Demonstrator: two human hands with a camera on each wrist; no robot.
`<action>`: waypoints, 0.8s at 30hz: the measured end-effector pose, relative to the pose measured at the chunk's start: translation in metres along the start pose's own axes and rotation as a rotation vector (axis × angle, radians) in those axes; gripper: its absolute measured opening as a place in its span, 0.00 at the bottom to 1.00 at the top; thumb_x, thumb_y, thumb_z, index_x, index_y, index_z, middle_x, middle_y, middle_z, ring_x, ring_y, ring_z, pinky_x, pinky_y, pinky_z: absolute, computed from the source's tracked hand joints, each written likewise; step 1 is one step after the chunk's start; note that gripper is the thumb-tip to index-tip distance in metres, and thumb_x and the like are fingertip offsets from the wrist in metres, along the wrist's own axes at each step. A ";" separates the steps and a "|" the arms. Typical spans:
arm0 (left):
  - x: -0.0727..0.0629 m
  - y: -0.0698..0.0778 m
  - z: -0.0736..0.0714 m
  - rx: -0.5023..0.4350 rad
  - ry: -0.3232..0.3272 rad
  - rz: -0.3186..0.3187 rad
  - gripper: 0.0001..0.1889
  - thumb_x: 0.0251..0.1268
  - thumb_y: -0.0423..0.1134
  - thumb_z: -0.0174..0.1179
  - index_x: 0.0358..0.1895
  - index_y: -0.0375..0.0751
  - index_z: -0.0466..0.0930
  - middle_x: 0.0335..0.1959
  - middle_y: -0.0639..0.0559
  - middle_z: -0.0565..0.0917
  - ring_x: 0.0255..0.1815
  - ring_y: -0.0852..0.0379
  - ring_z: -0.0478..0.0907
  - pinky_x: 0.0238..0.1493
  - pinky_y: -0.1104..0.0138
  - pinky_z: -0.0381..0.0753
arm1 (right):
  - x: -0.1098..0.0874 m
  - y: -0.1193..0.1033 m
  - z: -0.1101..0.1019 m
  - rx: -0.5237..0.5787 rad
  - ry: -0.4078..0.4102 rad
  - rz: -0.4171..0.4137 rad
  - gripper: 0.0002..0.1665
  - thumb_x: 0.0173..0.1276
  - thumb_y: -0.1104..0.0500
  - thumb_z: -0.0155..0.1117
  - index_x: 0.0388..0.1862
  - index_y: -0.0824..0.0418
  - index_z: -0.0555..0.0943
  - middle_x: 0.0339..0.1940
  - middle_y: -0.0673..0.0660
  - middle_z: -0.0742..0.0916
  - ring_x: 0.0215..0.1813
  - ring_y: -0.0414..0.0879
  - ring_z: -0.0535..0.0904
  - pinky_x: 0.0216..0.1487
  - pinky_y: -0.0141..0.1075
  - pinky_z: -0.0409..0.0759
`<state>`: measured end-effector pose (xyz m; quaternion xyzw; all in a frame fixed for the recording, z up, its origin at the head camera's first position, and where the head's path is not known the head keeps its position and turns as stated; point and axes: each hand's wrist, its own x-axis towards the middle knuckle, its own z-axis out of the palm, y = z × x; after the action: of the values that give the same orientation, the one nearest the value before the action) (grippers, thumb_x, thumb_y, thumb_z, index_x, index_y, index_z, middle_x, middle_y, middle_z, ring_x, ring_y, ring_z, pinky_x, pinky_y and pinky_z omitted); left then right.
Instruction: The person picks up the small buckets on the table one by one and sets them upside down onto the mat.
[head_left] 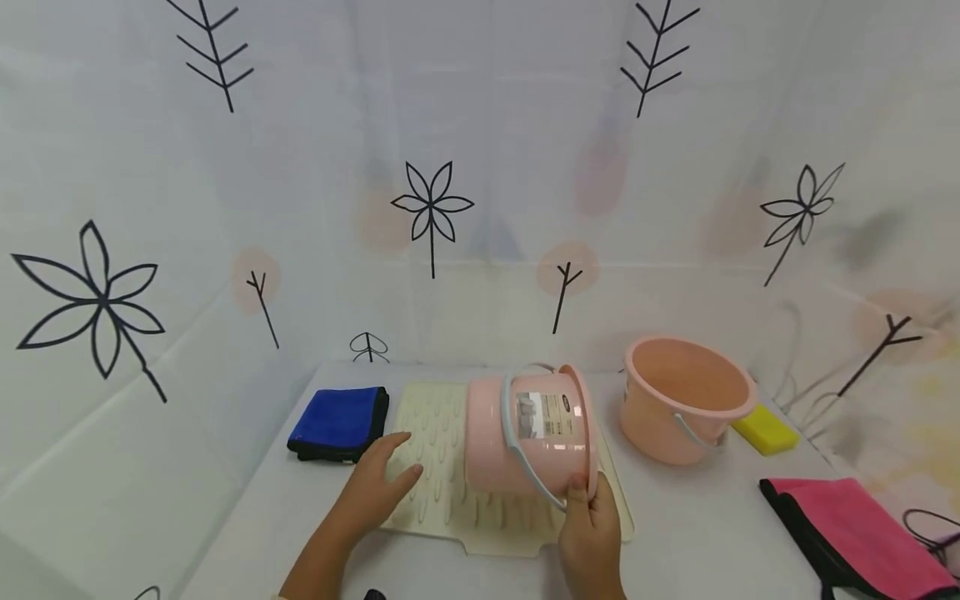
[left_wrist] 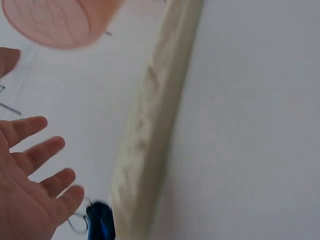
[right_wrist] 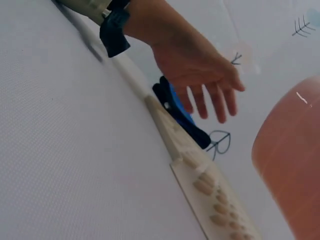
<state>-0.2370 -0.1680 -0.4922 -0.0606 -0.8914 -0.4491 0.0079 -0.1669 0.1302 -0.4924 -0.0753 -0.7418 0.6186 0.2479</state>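
A pink bucket (head_left: pixel 487 433) with a grey-blue handle and a printed label is tipped on its side above a cream drying mat (head_left: pixel 427 500) with raised ridges. My right hand (head_left: pixel 591 533) grips its rim at the lower right, thumb on the outside. My left hand (head_left: pixel 372 489) is spread just left of the bucket's base and apart from it. In the left wrist view the left hand (left_wrist: pixel 30 180) shows separated fingers with nothing in them, below the bucket's round base (left_wrist: pixel 47 20). The right wrist view shows the bucket's side (right_wrist: pixel 295 155) but not the right hand.
A peach bucket (head_left: pixel 660 433) stands upright at the back right, beside a yellow sponge (head_left: pixel 767 429). A folded blue cloth (head_left: pixel 341 421) with black edging lies at the back left. A pink and black cloth (head_left: pixel 862 533) lies at the right. Patterned curtain (head_left: pixel 480 308) hangs behind the table.
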 end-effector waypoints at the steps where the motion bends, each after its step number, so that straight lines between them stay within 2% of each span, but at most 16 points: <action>1: 0.002 0.007 0.003 -0.062 -0.011 0.031 0.35 0.74 0.54 0.64 0.79 0.52 0.66 0.81 0.45 0.65 0.82 0.35 0.59 0.76 0.35 0.62 | 0.000 0.000 0.000 -0.006 0.007 -0.008 0.19 0.87 0.51 0.47 0.52 0.66 0.75 0.36 0.54 0.79 0.36 0.43 0.70 0.37 0.32 0.72; 5: 0.010 0.035 0.016 -0.323 -0.120 0.158 0.41 0.75 0.57 0.62 0.84 0.57 0.54 0.86 0.47 0.55 0.84 0.34 0.54 0.76 0.38 0.64 | 0.000 -0.003 -0.003 -0.012 0.046 -0.037 0.18 0.87 0.52 0.48 0.48 0.67 0.76 0.33 0.53 0.78 0.35 0.42 0.70 0.37 0.33 0.71; 8: 0.015 0.051 0.027 -0.433 -0.192 0.227 0.50 0.70 0.65 0.63 0.87 0.58 0.44 0.87 0.48 0.49 0.85 0.33 0.52 0.76 0.38 0.65 | -0.001 -0.004 -0.005 -0.005 0.056 -0.036 0.18 0.87 0.53 0.48 0.48 0.67 0.77 0.34 0.53 0.80 0.36 0.42 0.70 0.39 0.32 0.71; 10: 0.018 0.058 0.033 -0.459 -0.211 0.247 0.56 0.65 0.71 0.63 0.87 0.58 0.40 0.88 0.48 0.46 0.84 0.33 0.54 0.74 0.39 0.68 | -0.001 -0.005 -0.006 0.003 0.045 -0.022 0.19 0.87 0.52 0.47 0.49 0.67 0.77 0.37 0.54 0.81 0.38 0.41 0.72 0.42 0.30 0.72; 12: 0.017 0.062 0.039 -0.469 -0.216 0.241 0.60 0.60 0.76 0.63 0.87 0.60 0.38 0.88 0.50 0.44 0.83 0.32 0.56 0.72 0.39 0.72 | -0.001 -0.005 -0.005 0.018 0.029 -0.003 0.20 0.87 0.52 0.46 0.51 0.68 0.77 0.39 0.54 0.82 0.41 0.41 0.73 0.45 0.28 0.73; 16: 0.015 0.062 0.049 -0.460 -0.211 0.225 0.62 0.54 0.81 0.62 0.86 0.68 0.36 0.88 0.51 0.41 0.82 0.29 0.58 0.66 0.38 0.77 | -0.002 -0.004 -0.004 0.014 -0.009 0.032 0.21 0.88 0.50 0.45 0.51 0.67 0.77 0.41 0.54 0.82 0.45 0.41 0.74 0.49 0.28 0.73; 21: 0.013 0.062 0.060 -0.493 -0.194 0.243 0.62 0.54 0.78 0.65 0.84 0.77 0.31 0.88 0.55 0.39 0.84 0.36 0.53 0.70 0.35 0.70 | -0.002 -0.001 -0.003 -0.009 -0.047 0.017 0.19 0.87 0.51 0.46 0.46 0.65 0.76 0.41 0.54 0.82 0.44 0.42 0.74 0.48 0.31 0.73; 24: 0.012 0.062 0.063 -0.543 -0.180 0.254 0.59 0.58 0.72 0.67 0.84 0.78 0.32 0.87 0.59 0.43 0.83 0.43 0.54 0.73 0.36 0.66 | -0.001 0.000 -0.003 0.017 -0.077 -0.002 0.18 0.87 0.53 0.47 0.51 0.66 0.78 0.46 0.54 0.84 0.49 0.40 0.76 0.53 0.29 0.74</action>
<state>-0.2394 -0.0797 -0.4795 -0.2107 -0.7214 -0.6589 -0.0313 -0.1644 0.1326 -0.4928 -0.0485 -0.7456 0.6270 0.2203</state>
